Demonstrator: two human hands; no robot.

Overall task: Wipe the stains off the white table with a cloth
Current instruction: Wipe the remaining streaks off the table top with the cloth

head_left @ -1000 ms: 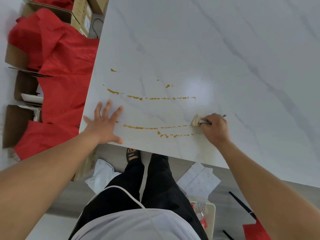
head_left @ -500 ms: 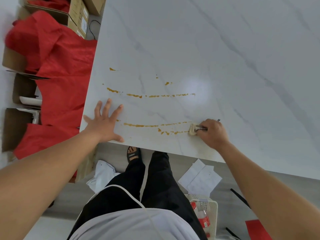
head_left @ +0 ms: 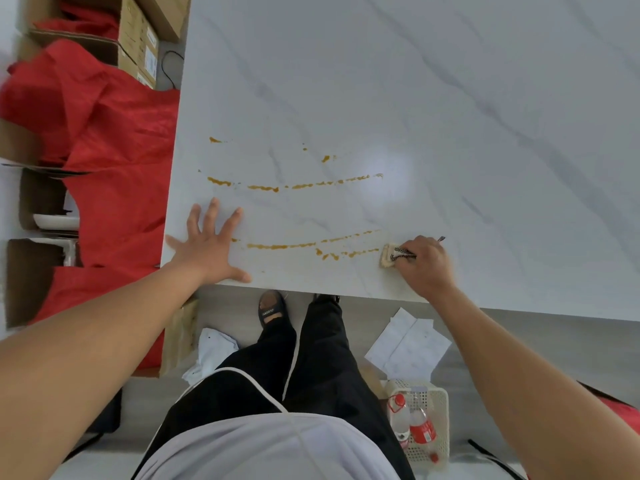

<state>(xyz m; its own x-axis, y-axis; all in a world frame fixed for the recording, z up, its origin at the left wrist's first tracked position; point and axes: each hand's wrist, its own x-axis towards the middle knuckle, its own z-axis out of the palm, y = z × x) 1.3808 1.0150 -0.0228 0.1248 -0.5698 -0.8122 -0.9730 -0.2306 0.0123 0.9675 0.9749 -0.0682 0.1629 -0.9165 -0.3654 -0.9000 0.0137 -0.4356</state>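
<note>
A white marble-veined table (head_left: 415,98) fills the upper view. Orange-brown stains run across it: a near streak (head_left: 304,244) with blobs under it, a far streak (head_left: 294,185), and small spots (head_left: 325,158) beyond. My right hand (head_left: 426,265) grips a small folded beige cloth (head_left: 387,258) and presses it on the table at the right end of the near streak. A black-and-white cord loop sticks out of that fist. My left hand (head_left: 211,244) lies flat with spread fingers on the table's near left corner.
Red fabric (head_left: 114,161) drapes over cardboard boxes (head_left: 138,39) left of the table. On the floor below the near edge lie white papers (head_left: 408,344) and a white basket (head_left: 422,420) with bottles. My legs stand at the table edge.
My right hand has slid the cloth toward the near edge, from the end of the upper near streak down to the lower blobs. The left hand has stayed flat in place.
</note>
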